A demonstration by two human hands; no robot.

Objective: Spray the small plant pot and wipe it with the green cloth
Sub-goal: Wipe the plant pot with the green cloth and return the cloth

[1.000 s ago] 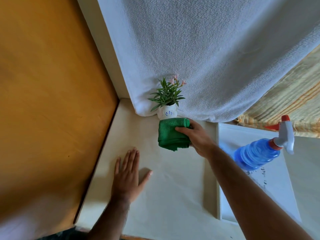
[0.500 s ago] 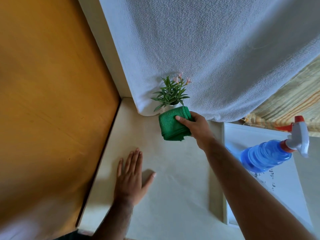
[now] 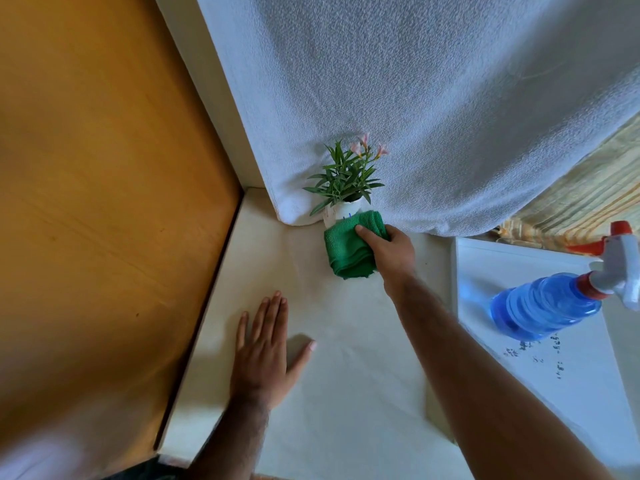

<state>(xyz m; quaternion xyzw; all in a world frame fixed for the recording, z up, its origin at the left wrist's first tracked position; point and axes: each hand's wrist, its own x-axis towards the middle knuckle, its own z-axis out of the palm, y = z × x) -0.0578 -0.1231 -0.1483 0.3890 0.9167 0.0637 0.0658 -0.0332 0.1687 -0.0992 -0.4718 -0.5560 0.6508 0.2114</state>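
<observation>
A small white plant pot (image 3: 343, 211) with green leaves and pink flowers stands at the back of the cream surface, against a hanging white towel. My right hand (image 3: 391, 249) grips a folded green cloth (image 3: 349, 252) and presses its top edge against the pot's front, hiding the lower part of the pot. My left hand (image 3: 266, 351) lies flat on the surface nearer to me, fingers spread, holding nothing. A blue spray bottle (image 3: 543, 306) with a white and red trigger lies on its side on a white tray at the right.
A white textured towel (image 3: 415, 98) hangs behind the pot. An orange-brown wooden panel (image 3: 104, 202) borders the surface on the left. The white tray (image 3: 491, 268) holds the bottle at the right, with striped yellow fabric (image 3: 581, 202) behind it.
My right hand pushed the green cloth up from in front of the pot onto the pot's face, then slid it slightly down again. My left hand stayed flat on the surface.
</observation>
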